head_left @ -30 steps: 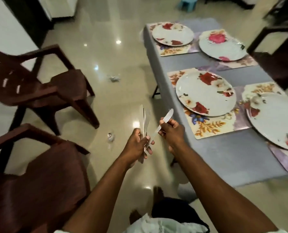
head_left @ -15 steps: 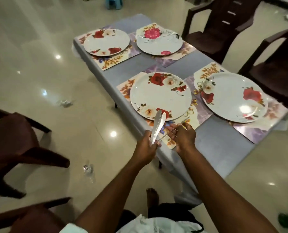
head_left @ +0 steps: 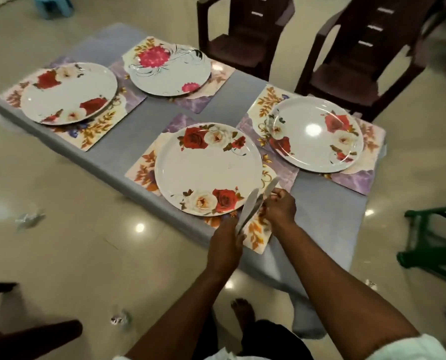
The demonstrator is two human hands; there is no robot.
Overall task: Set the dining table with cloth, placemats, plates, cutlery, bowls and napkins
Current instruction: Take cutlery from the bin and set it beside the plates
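A low table under a grey cloth [head_left: 149, 141] carries several floral placemats, each with a white rose-patterned plate on it. The nearest plate [head_left: 206, 167] lies on its placemat [head_left: 141, 170] just beyond my hands. My left hand [head_left: 225, 237] grips a bundle of silver cutlery [head_left: 247, 209] that points up over the plate's near rim. My right hand [head_left: 280, 207] pinches a single silver piece [head_left: 271, 187] at the plate's right side, above the placemat's corner.
Two dark brown plastic chairs [head_left: 245, 29] [head_left: 359, 55] stand behind the table. A green frame [head_left: 435, 245] is at the right edge. Part of another dark chair [head_left: 32, 336] shows at bottom left. Small scraps [head_left: 29, 218] lie on the glossy floor. My bare foot [head_left: 242, 313] is near the table.
The view swung so the table now lies straight ahead. Both hands moved to the nearest plate's right side, and my right hand drew one piece away from the bundle.
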